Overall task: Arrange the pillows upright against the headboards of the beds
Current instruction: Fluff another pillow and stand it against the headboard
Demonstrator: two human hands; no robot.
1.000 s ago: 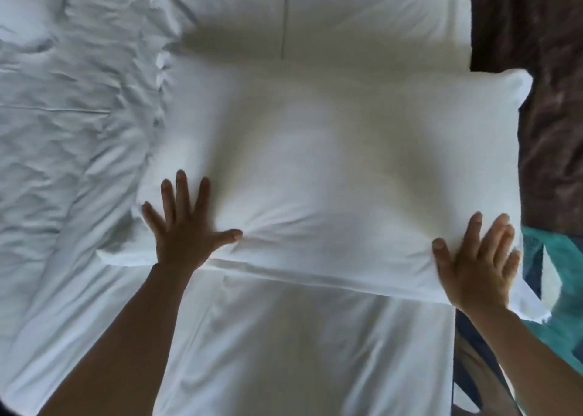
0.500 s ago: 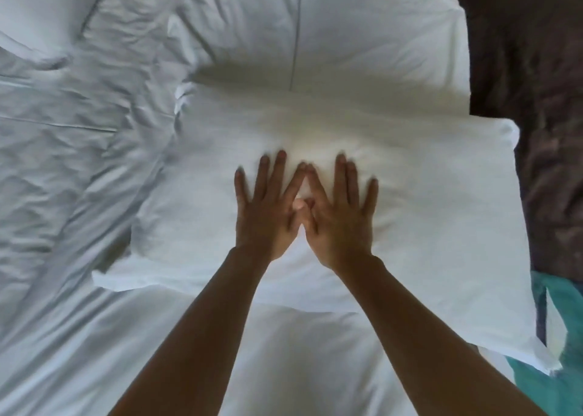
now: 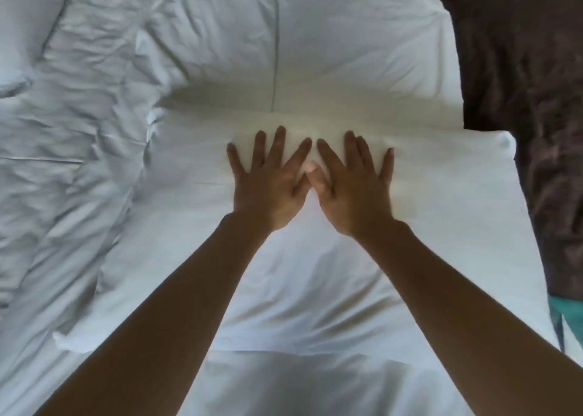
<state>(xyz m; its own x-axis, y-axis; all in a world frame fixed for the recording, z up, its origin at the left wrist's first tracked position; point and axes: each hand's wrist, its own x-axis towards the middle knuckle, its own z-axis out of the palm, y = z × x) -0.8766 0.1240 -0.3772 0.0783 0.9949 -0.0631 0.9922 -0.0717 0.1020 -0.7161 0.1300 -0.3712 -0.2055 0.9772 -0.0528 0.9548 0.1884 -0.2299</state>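
On my left I see a rumpled white sheet (image 3: 63, 163) spread over the bed (image 3: 315, 384). In the middle the pillow (image 3: 441, 226) lies flat across the bed, its far edge touching a second pillow (image 3: 362, 53) beyond it. To the right is a dark brown surface (image 3: 520, 68), with a teal cloth (image 3: 568, 314) at the lower corner. My left hand (image 3: 268, 188) and right hand (image 3: 356, 191) press flat on the pillow's middle, fingers straight and spread, thumbs touching, gripping nothing.
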